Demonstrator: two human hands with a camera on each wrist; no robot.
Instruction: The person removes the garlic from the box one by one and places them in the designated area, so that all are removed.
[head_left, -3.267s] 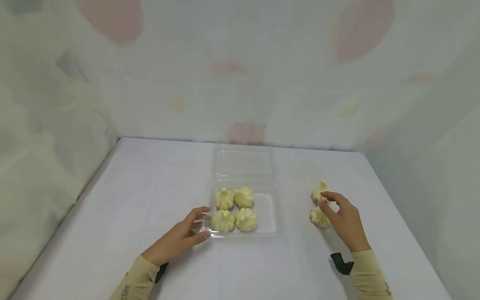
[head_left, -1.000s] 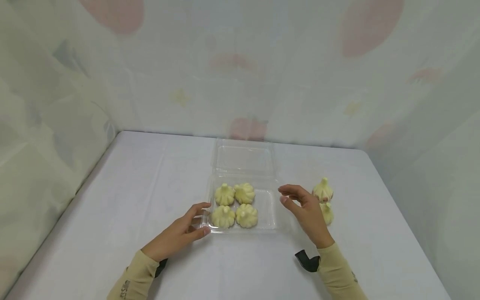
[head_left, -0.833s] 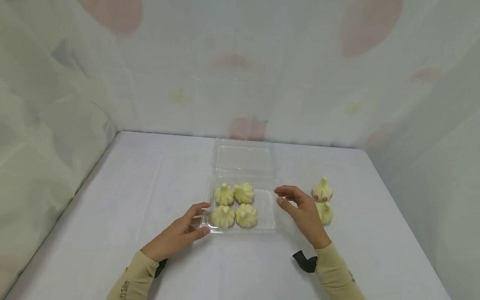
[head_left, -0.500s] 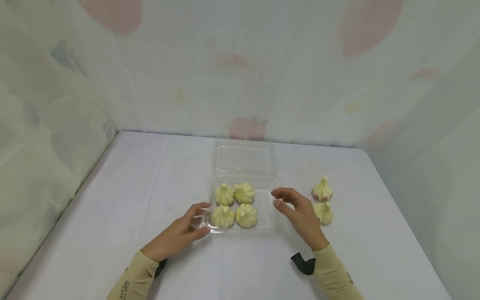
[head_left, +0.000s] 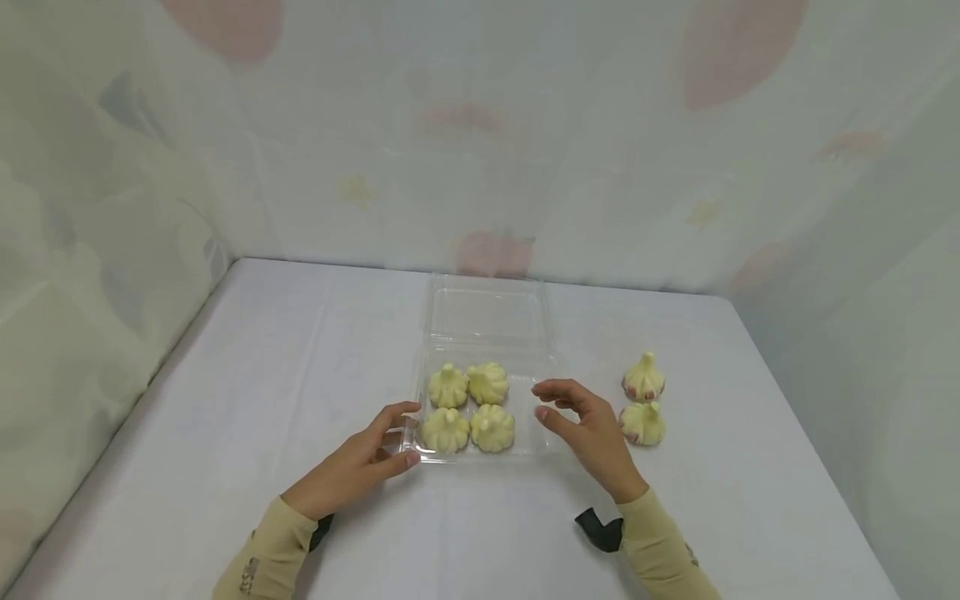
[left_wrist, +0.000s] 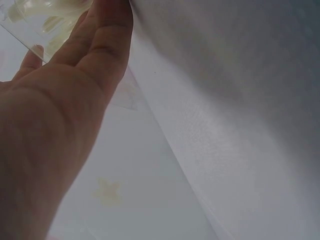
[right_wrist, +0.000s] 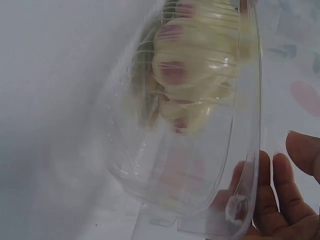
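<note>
A clear plastic clamshell container (head_left: 536, 454) lies in the middle of the table with its lid (head_left: 487, 315) folded back. Several pale garlic bulbs fill its left part, among them a front one (head_left: 492, 429). My left hand (head_left: 363, 467) holds the container's left edge, thumb at the front corner and fingers along the side. Over the right rim hovers my right hand (head_left: 588, 433), fingers loosely bent and thumb apart, with nothing between them. The right wrist view shows the container's side wall (right_wrist: 175, 175) and purple-marked garlic (right_wrist: 195, 55) through it.
Two more garlic bulbs, a rear one (head_left: 643, 379) and a front one (head_left: 642, 423), sit right of my right hand on the white-covered table (head_left: 360, 333). Printed cloth (head_left: 600, 167) hangs behind the table and along both sides.
My right hand has moved left from the two loose garlic bulbs to the container's right rim, uncovering both. My left hand stays at the container's left edge.
</note>
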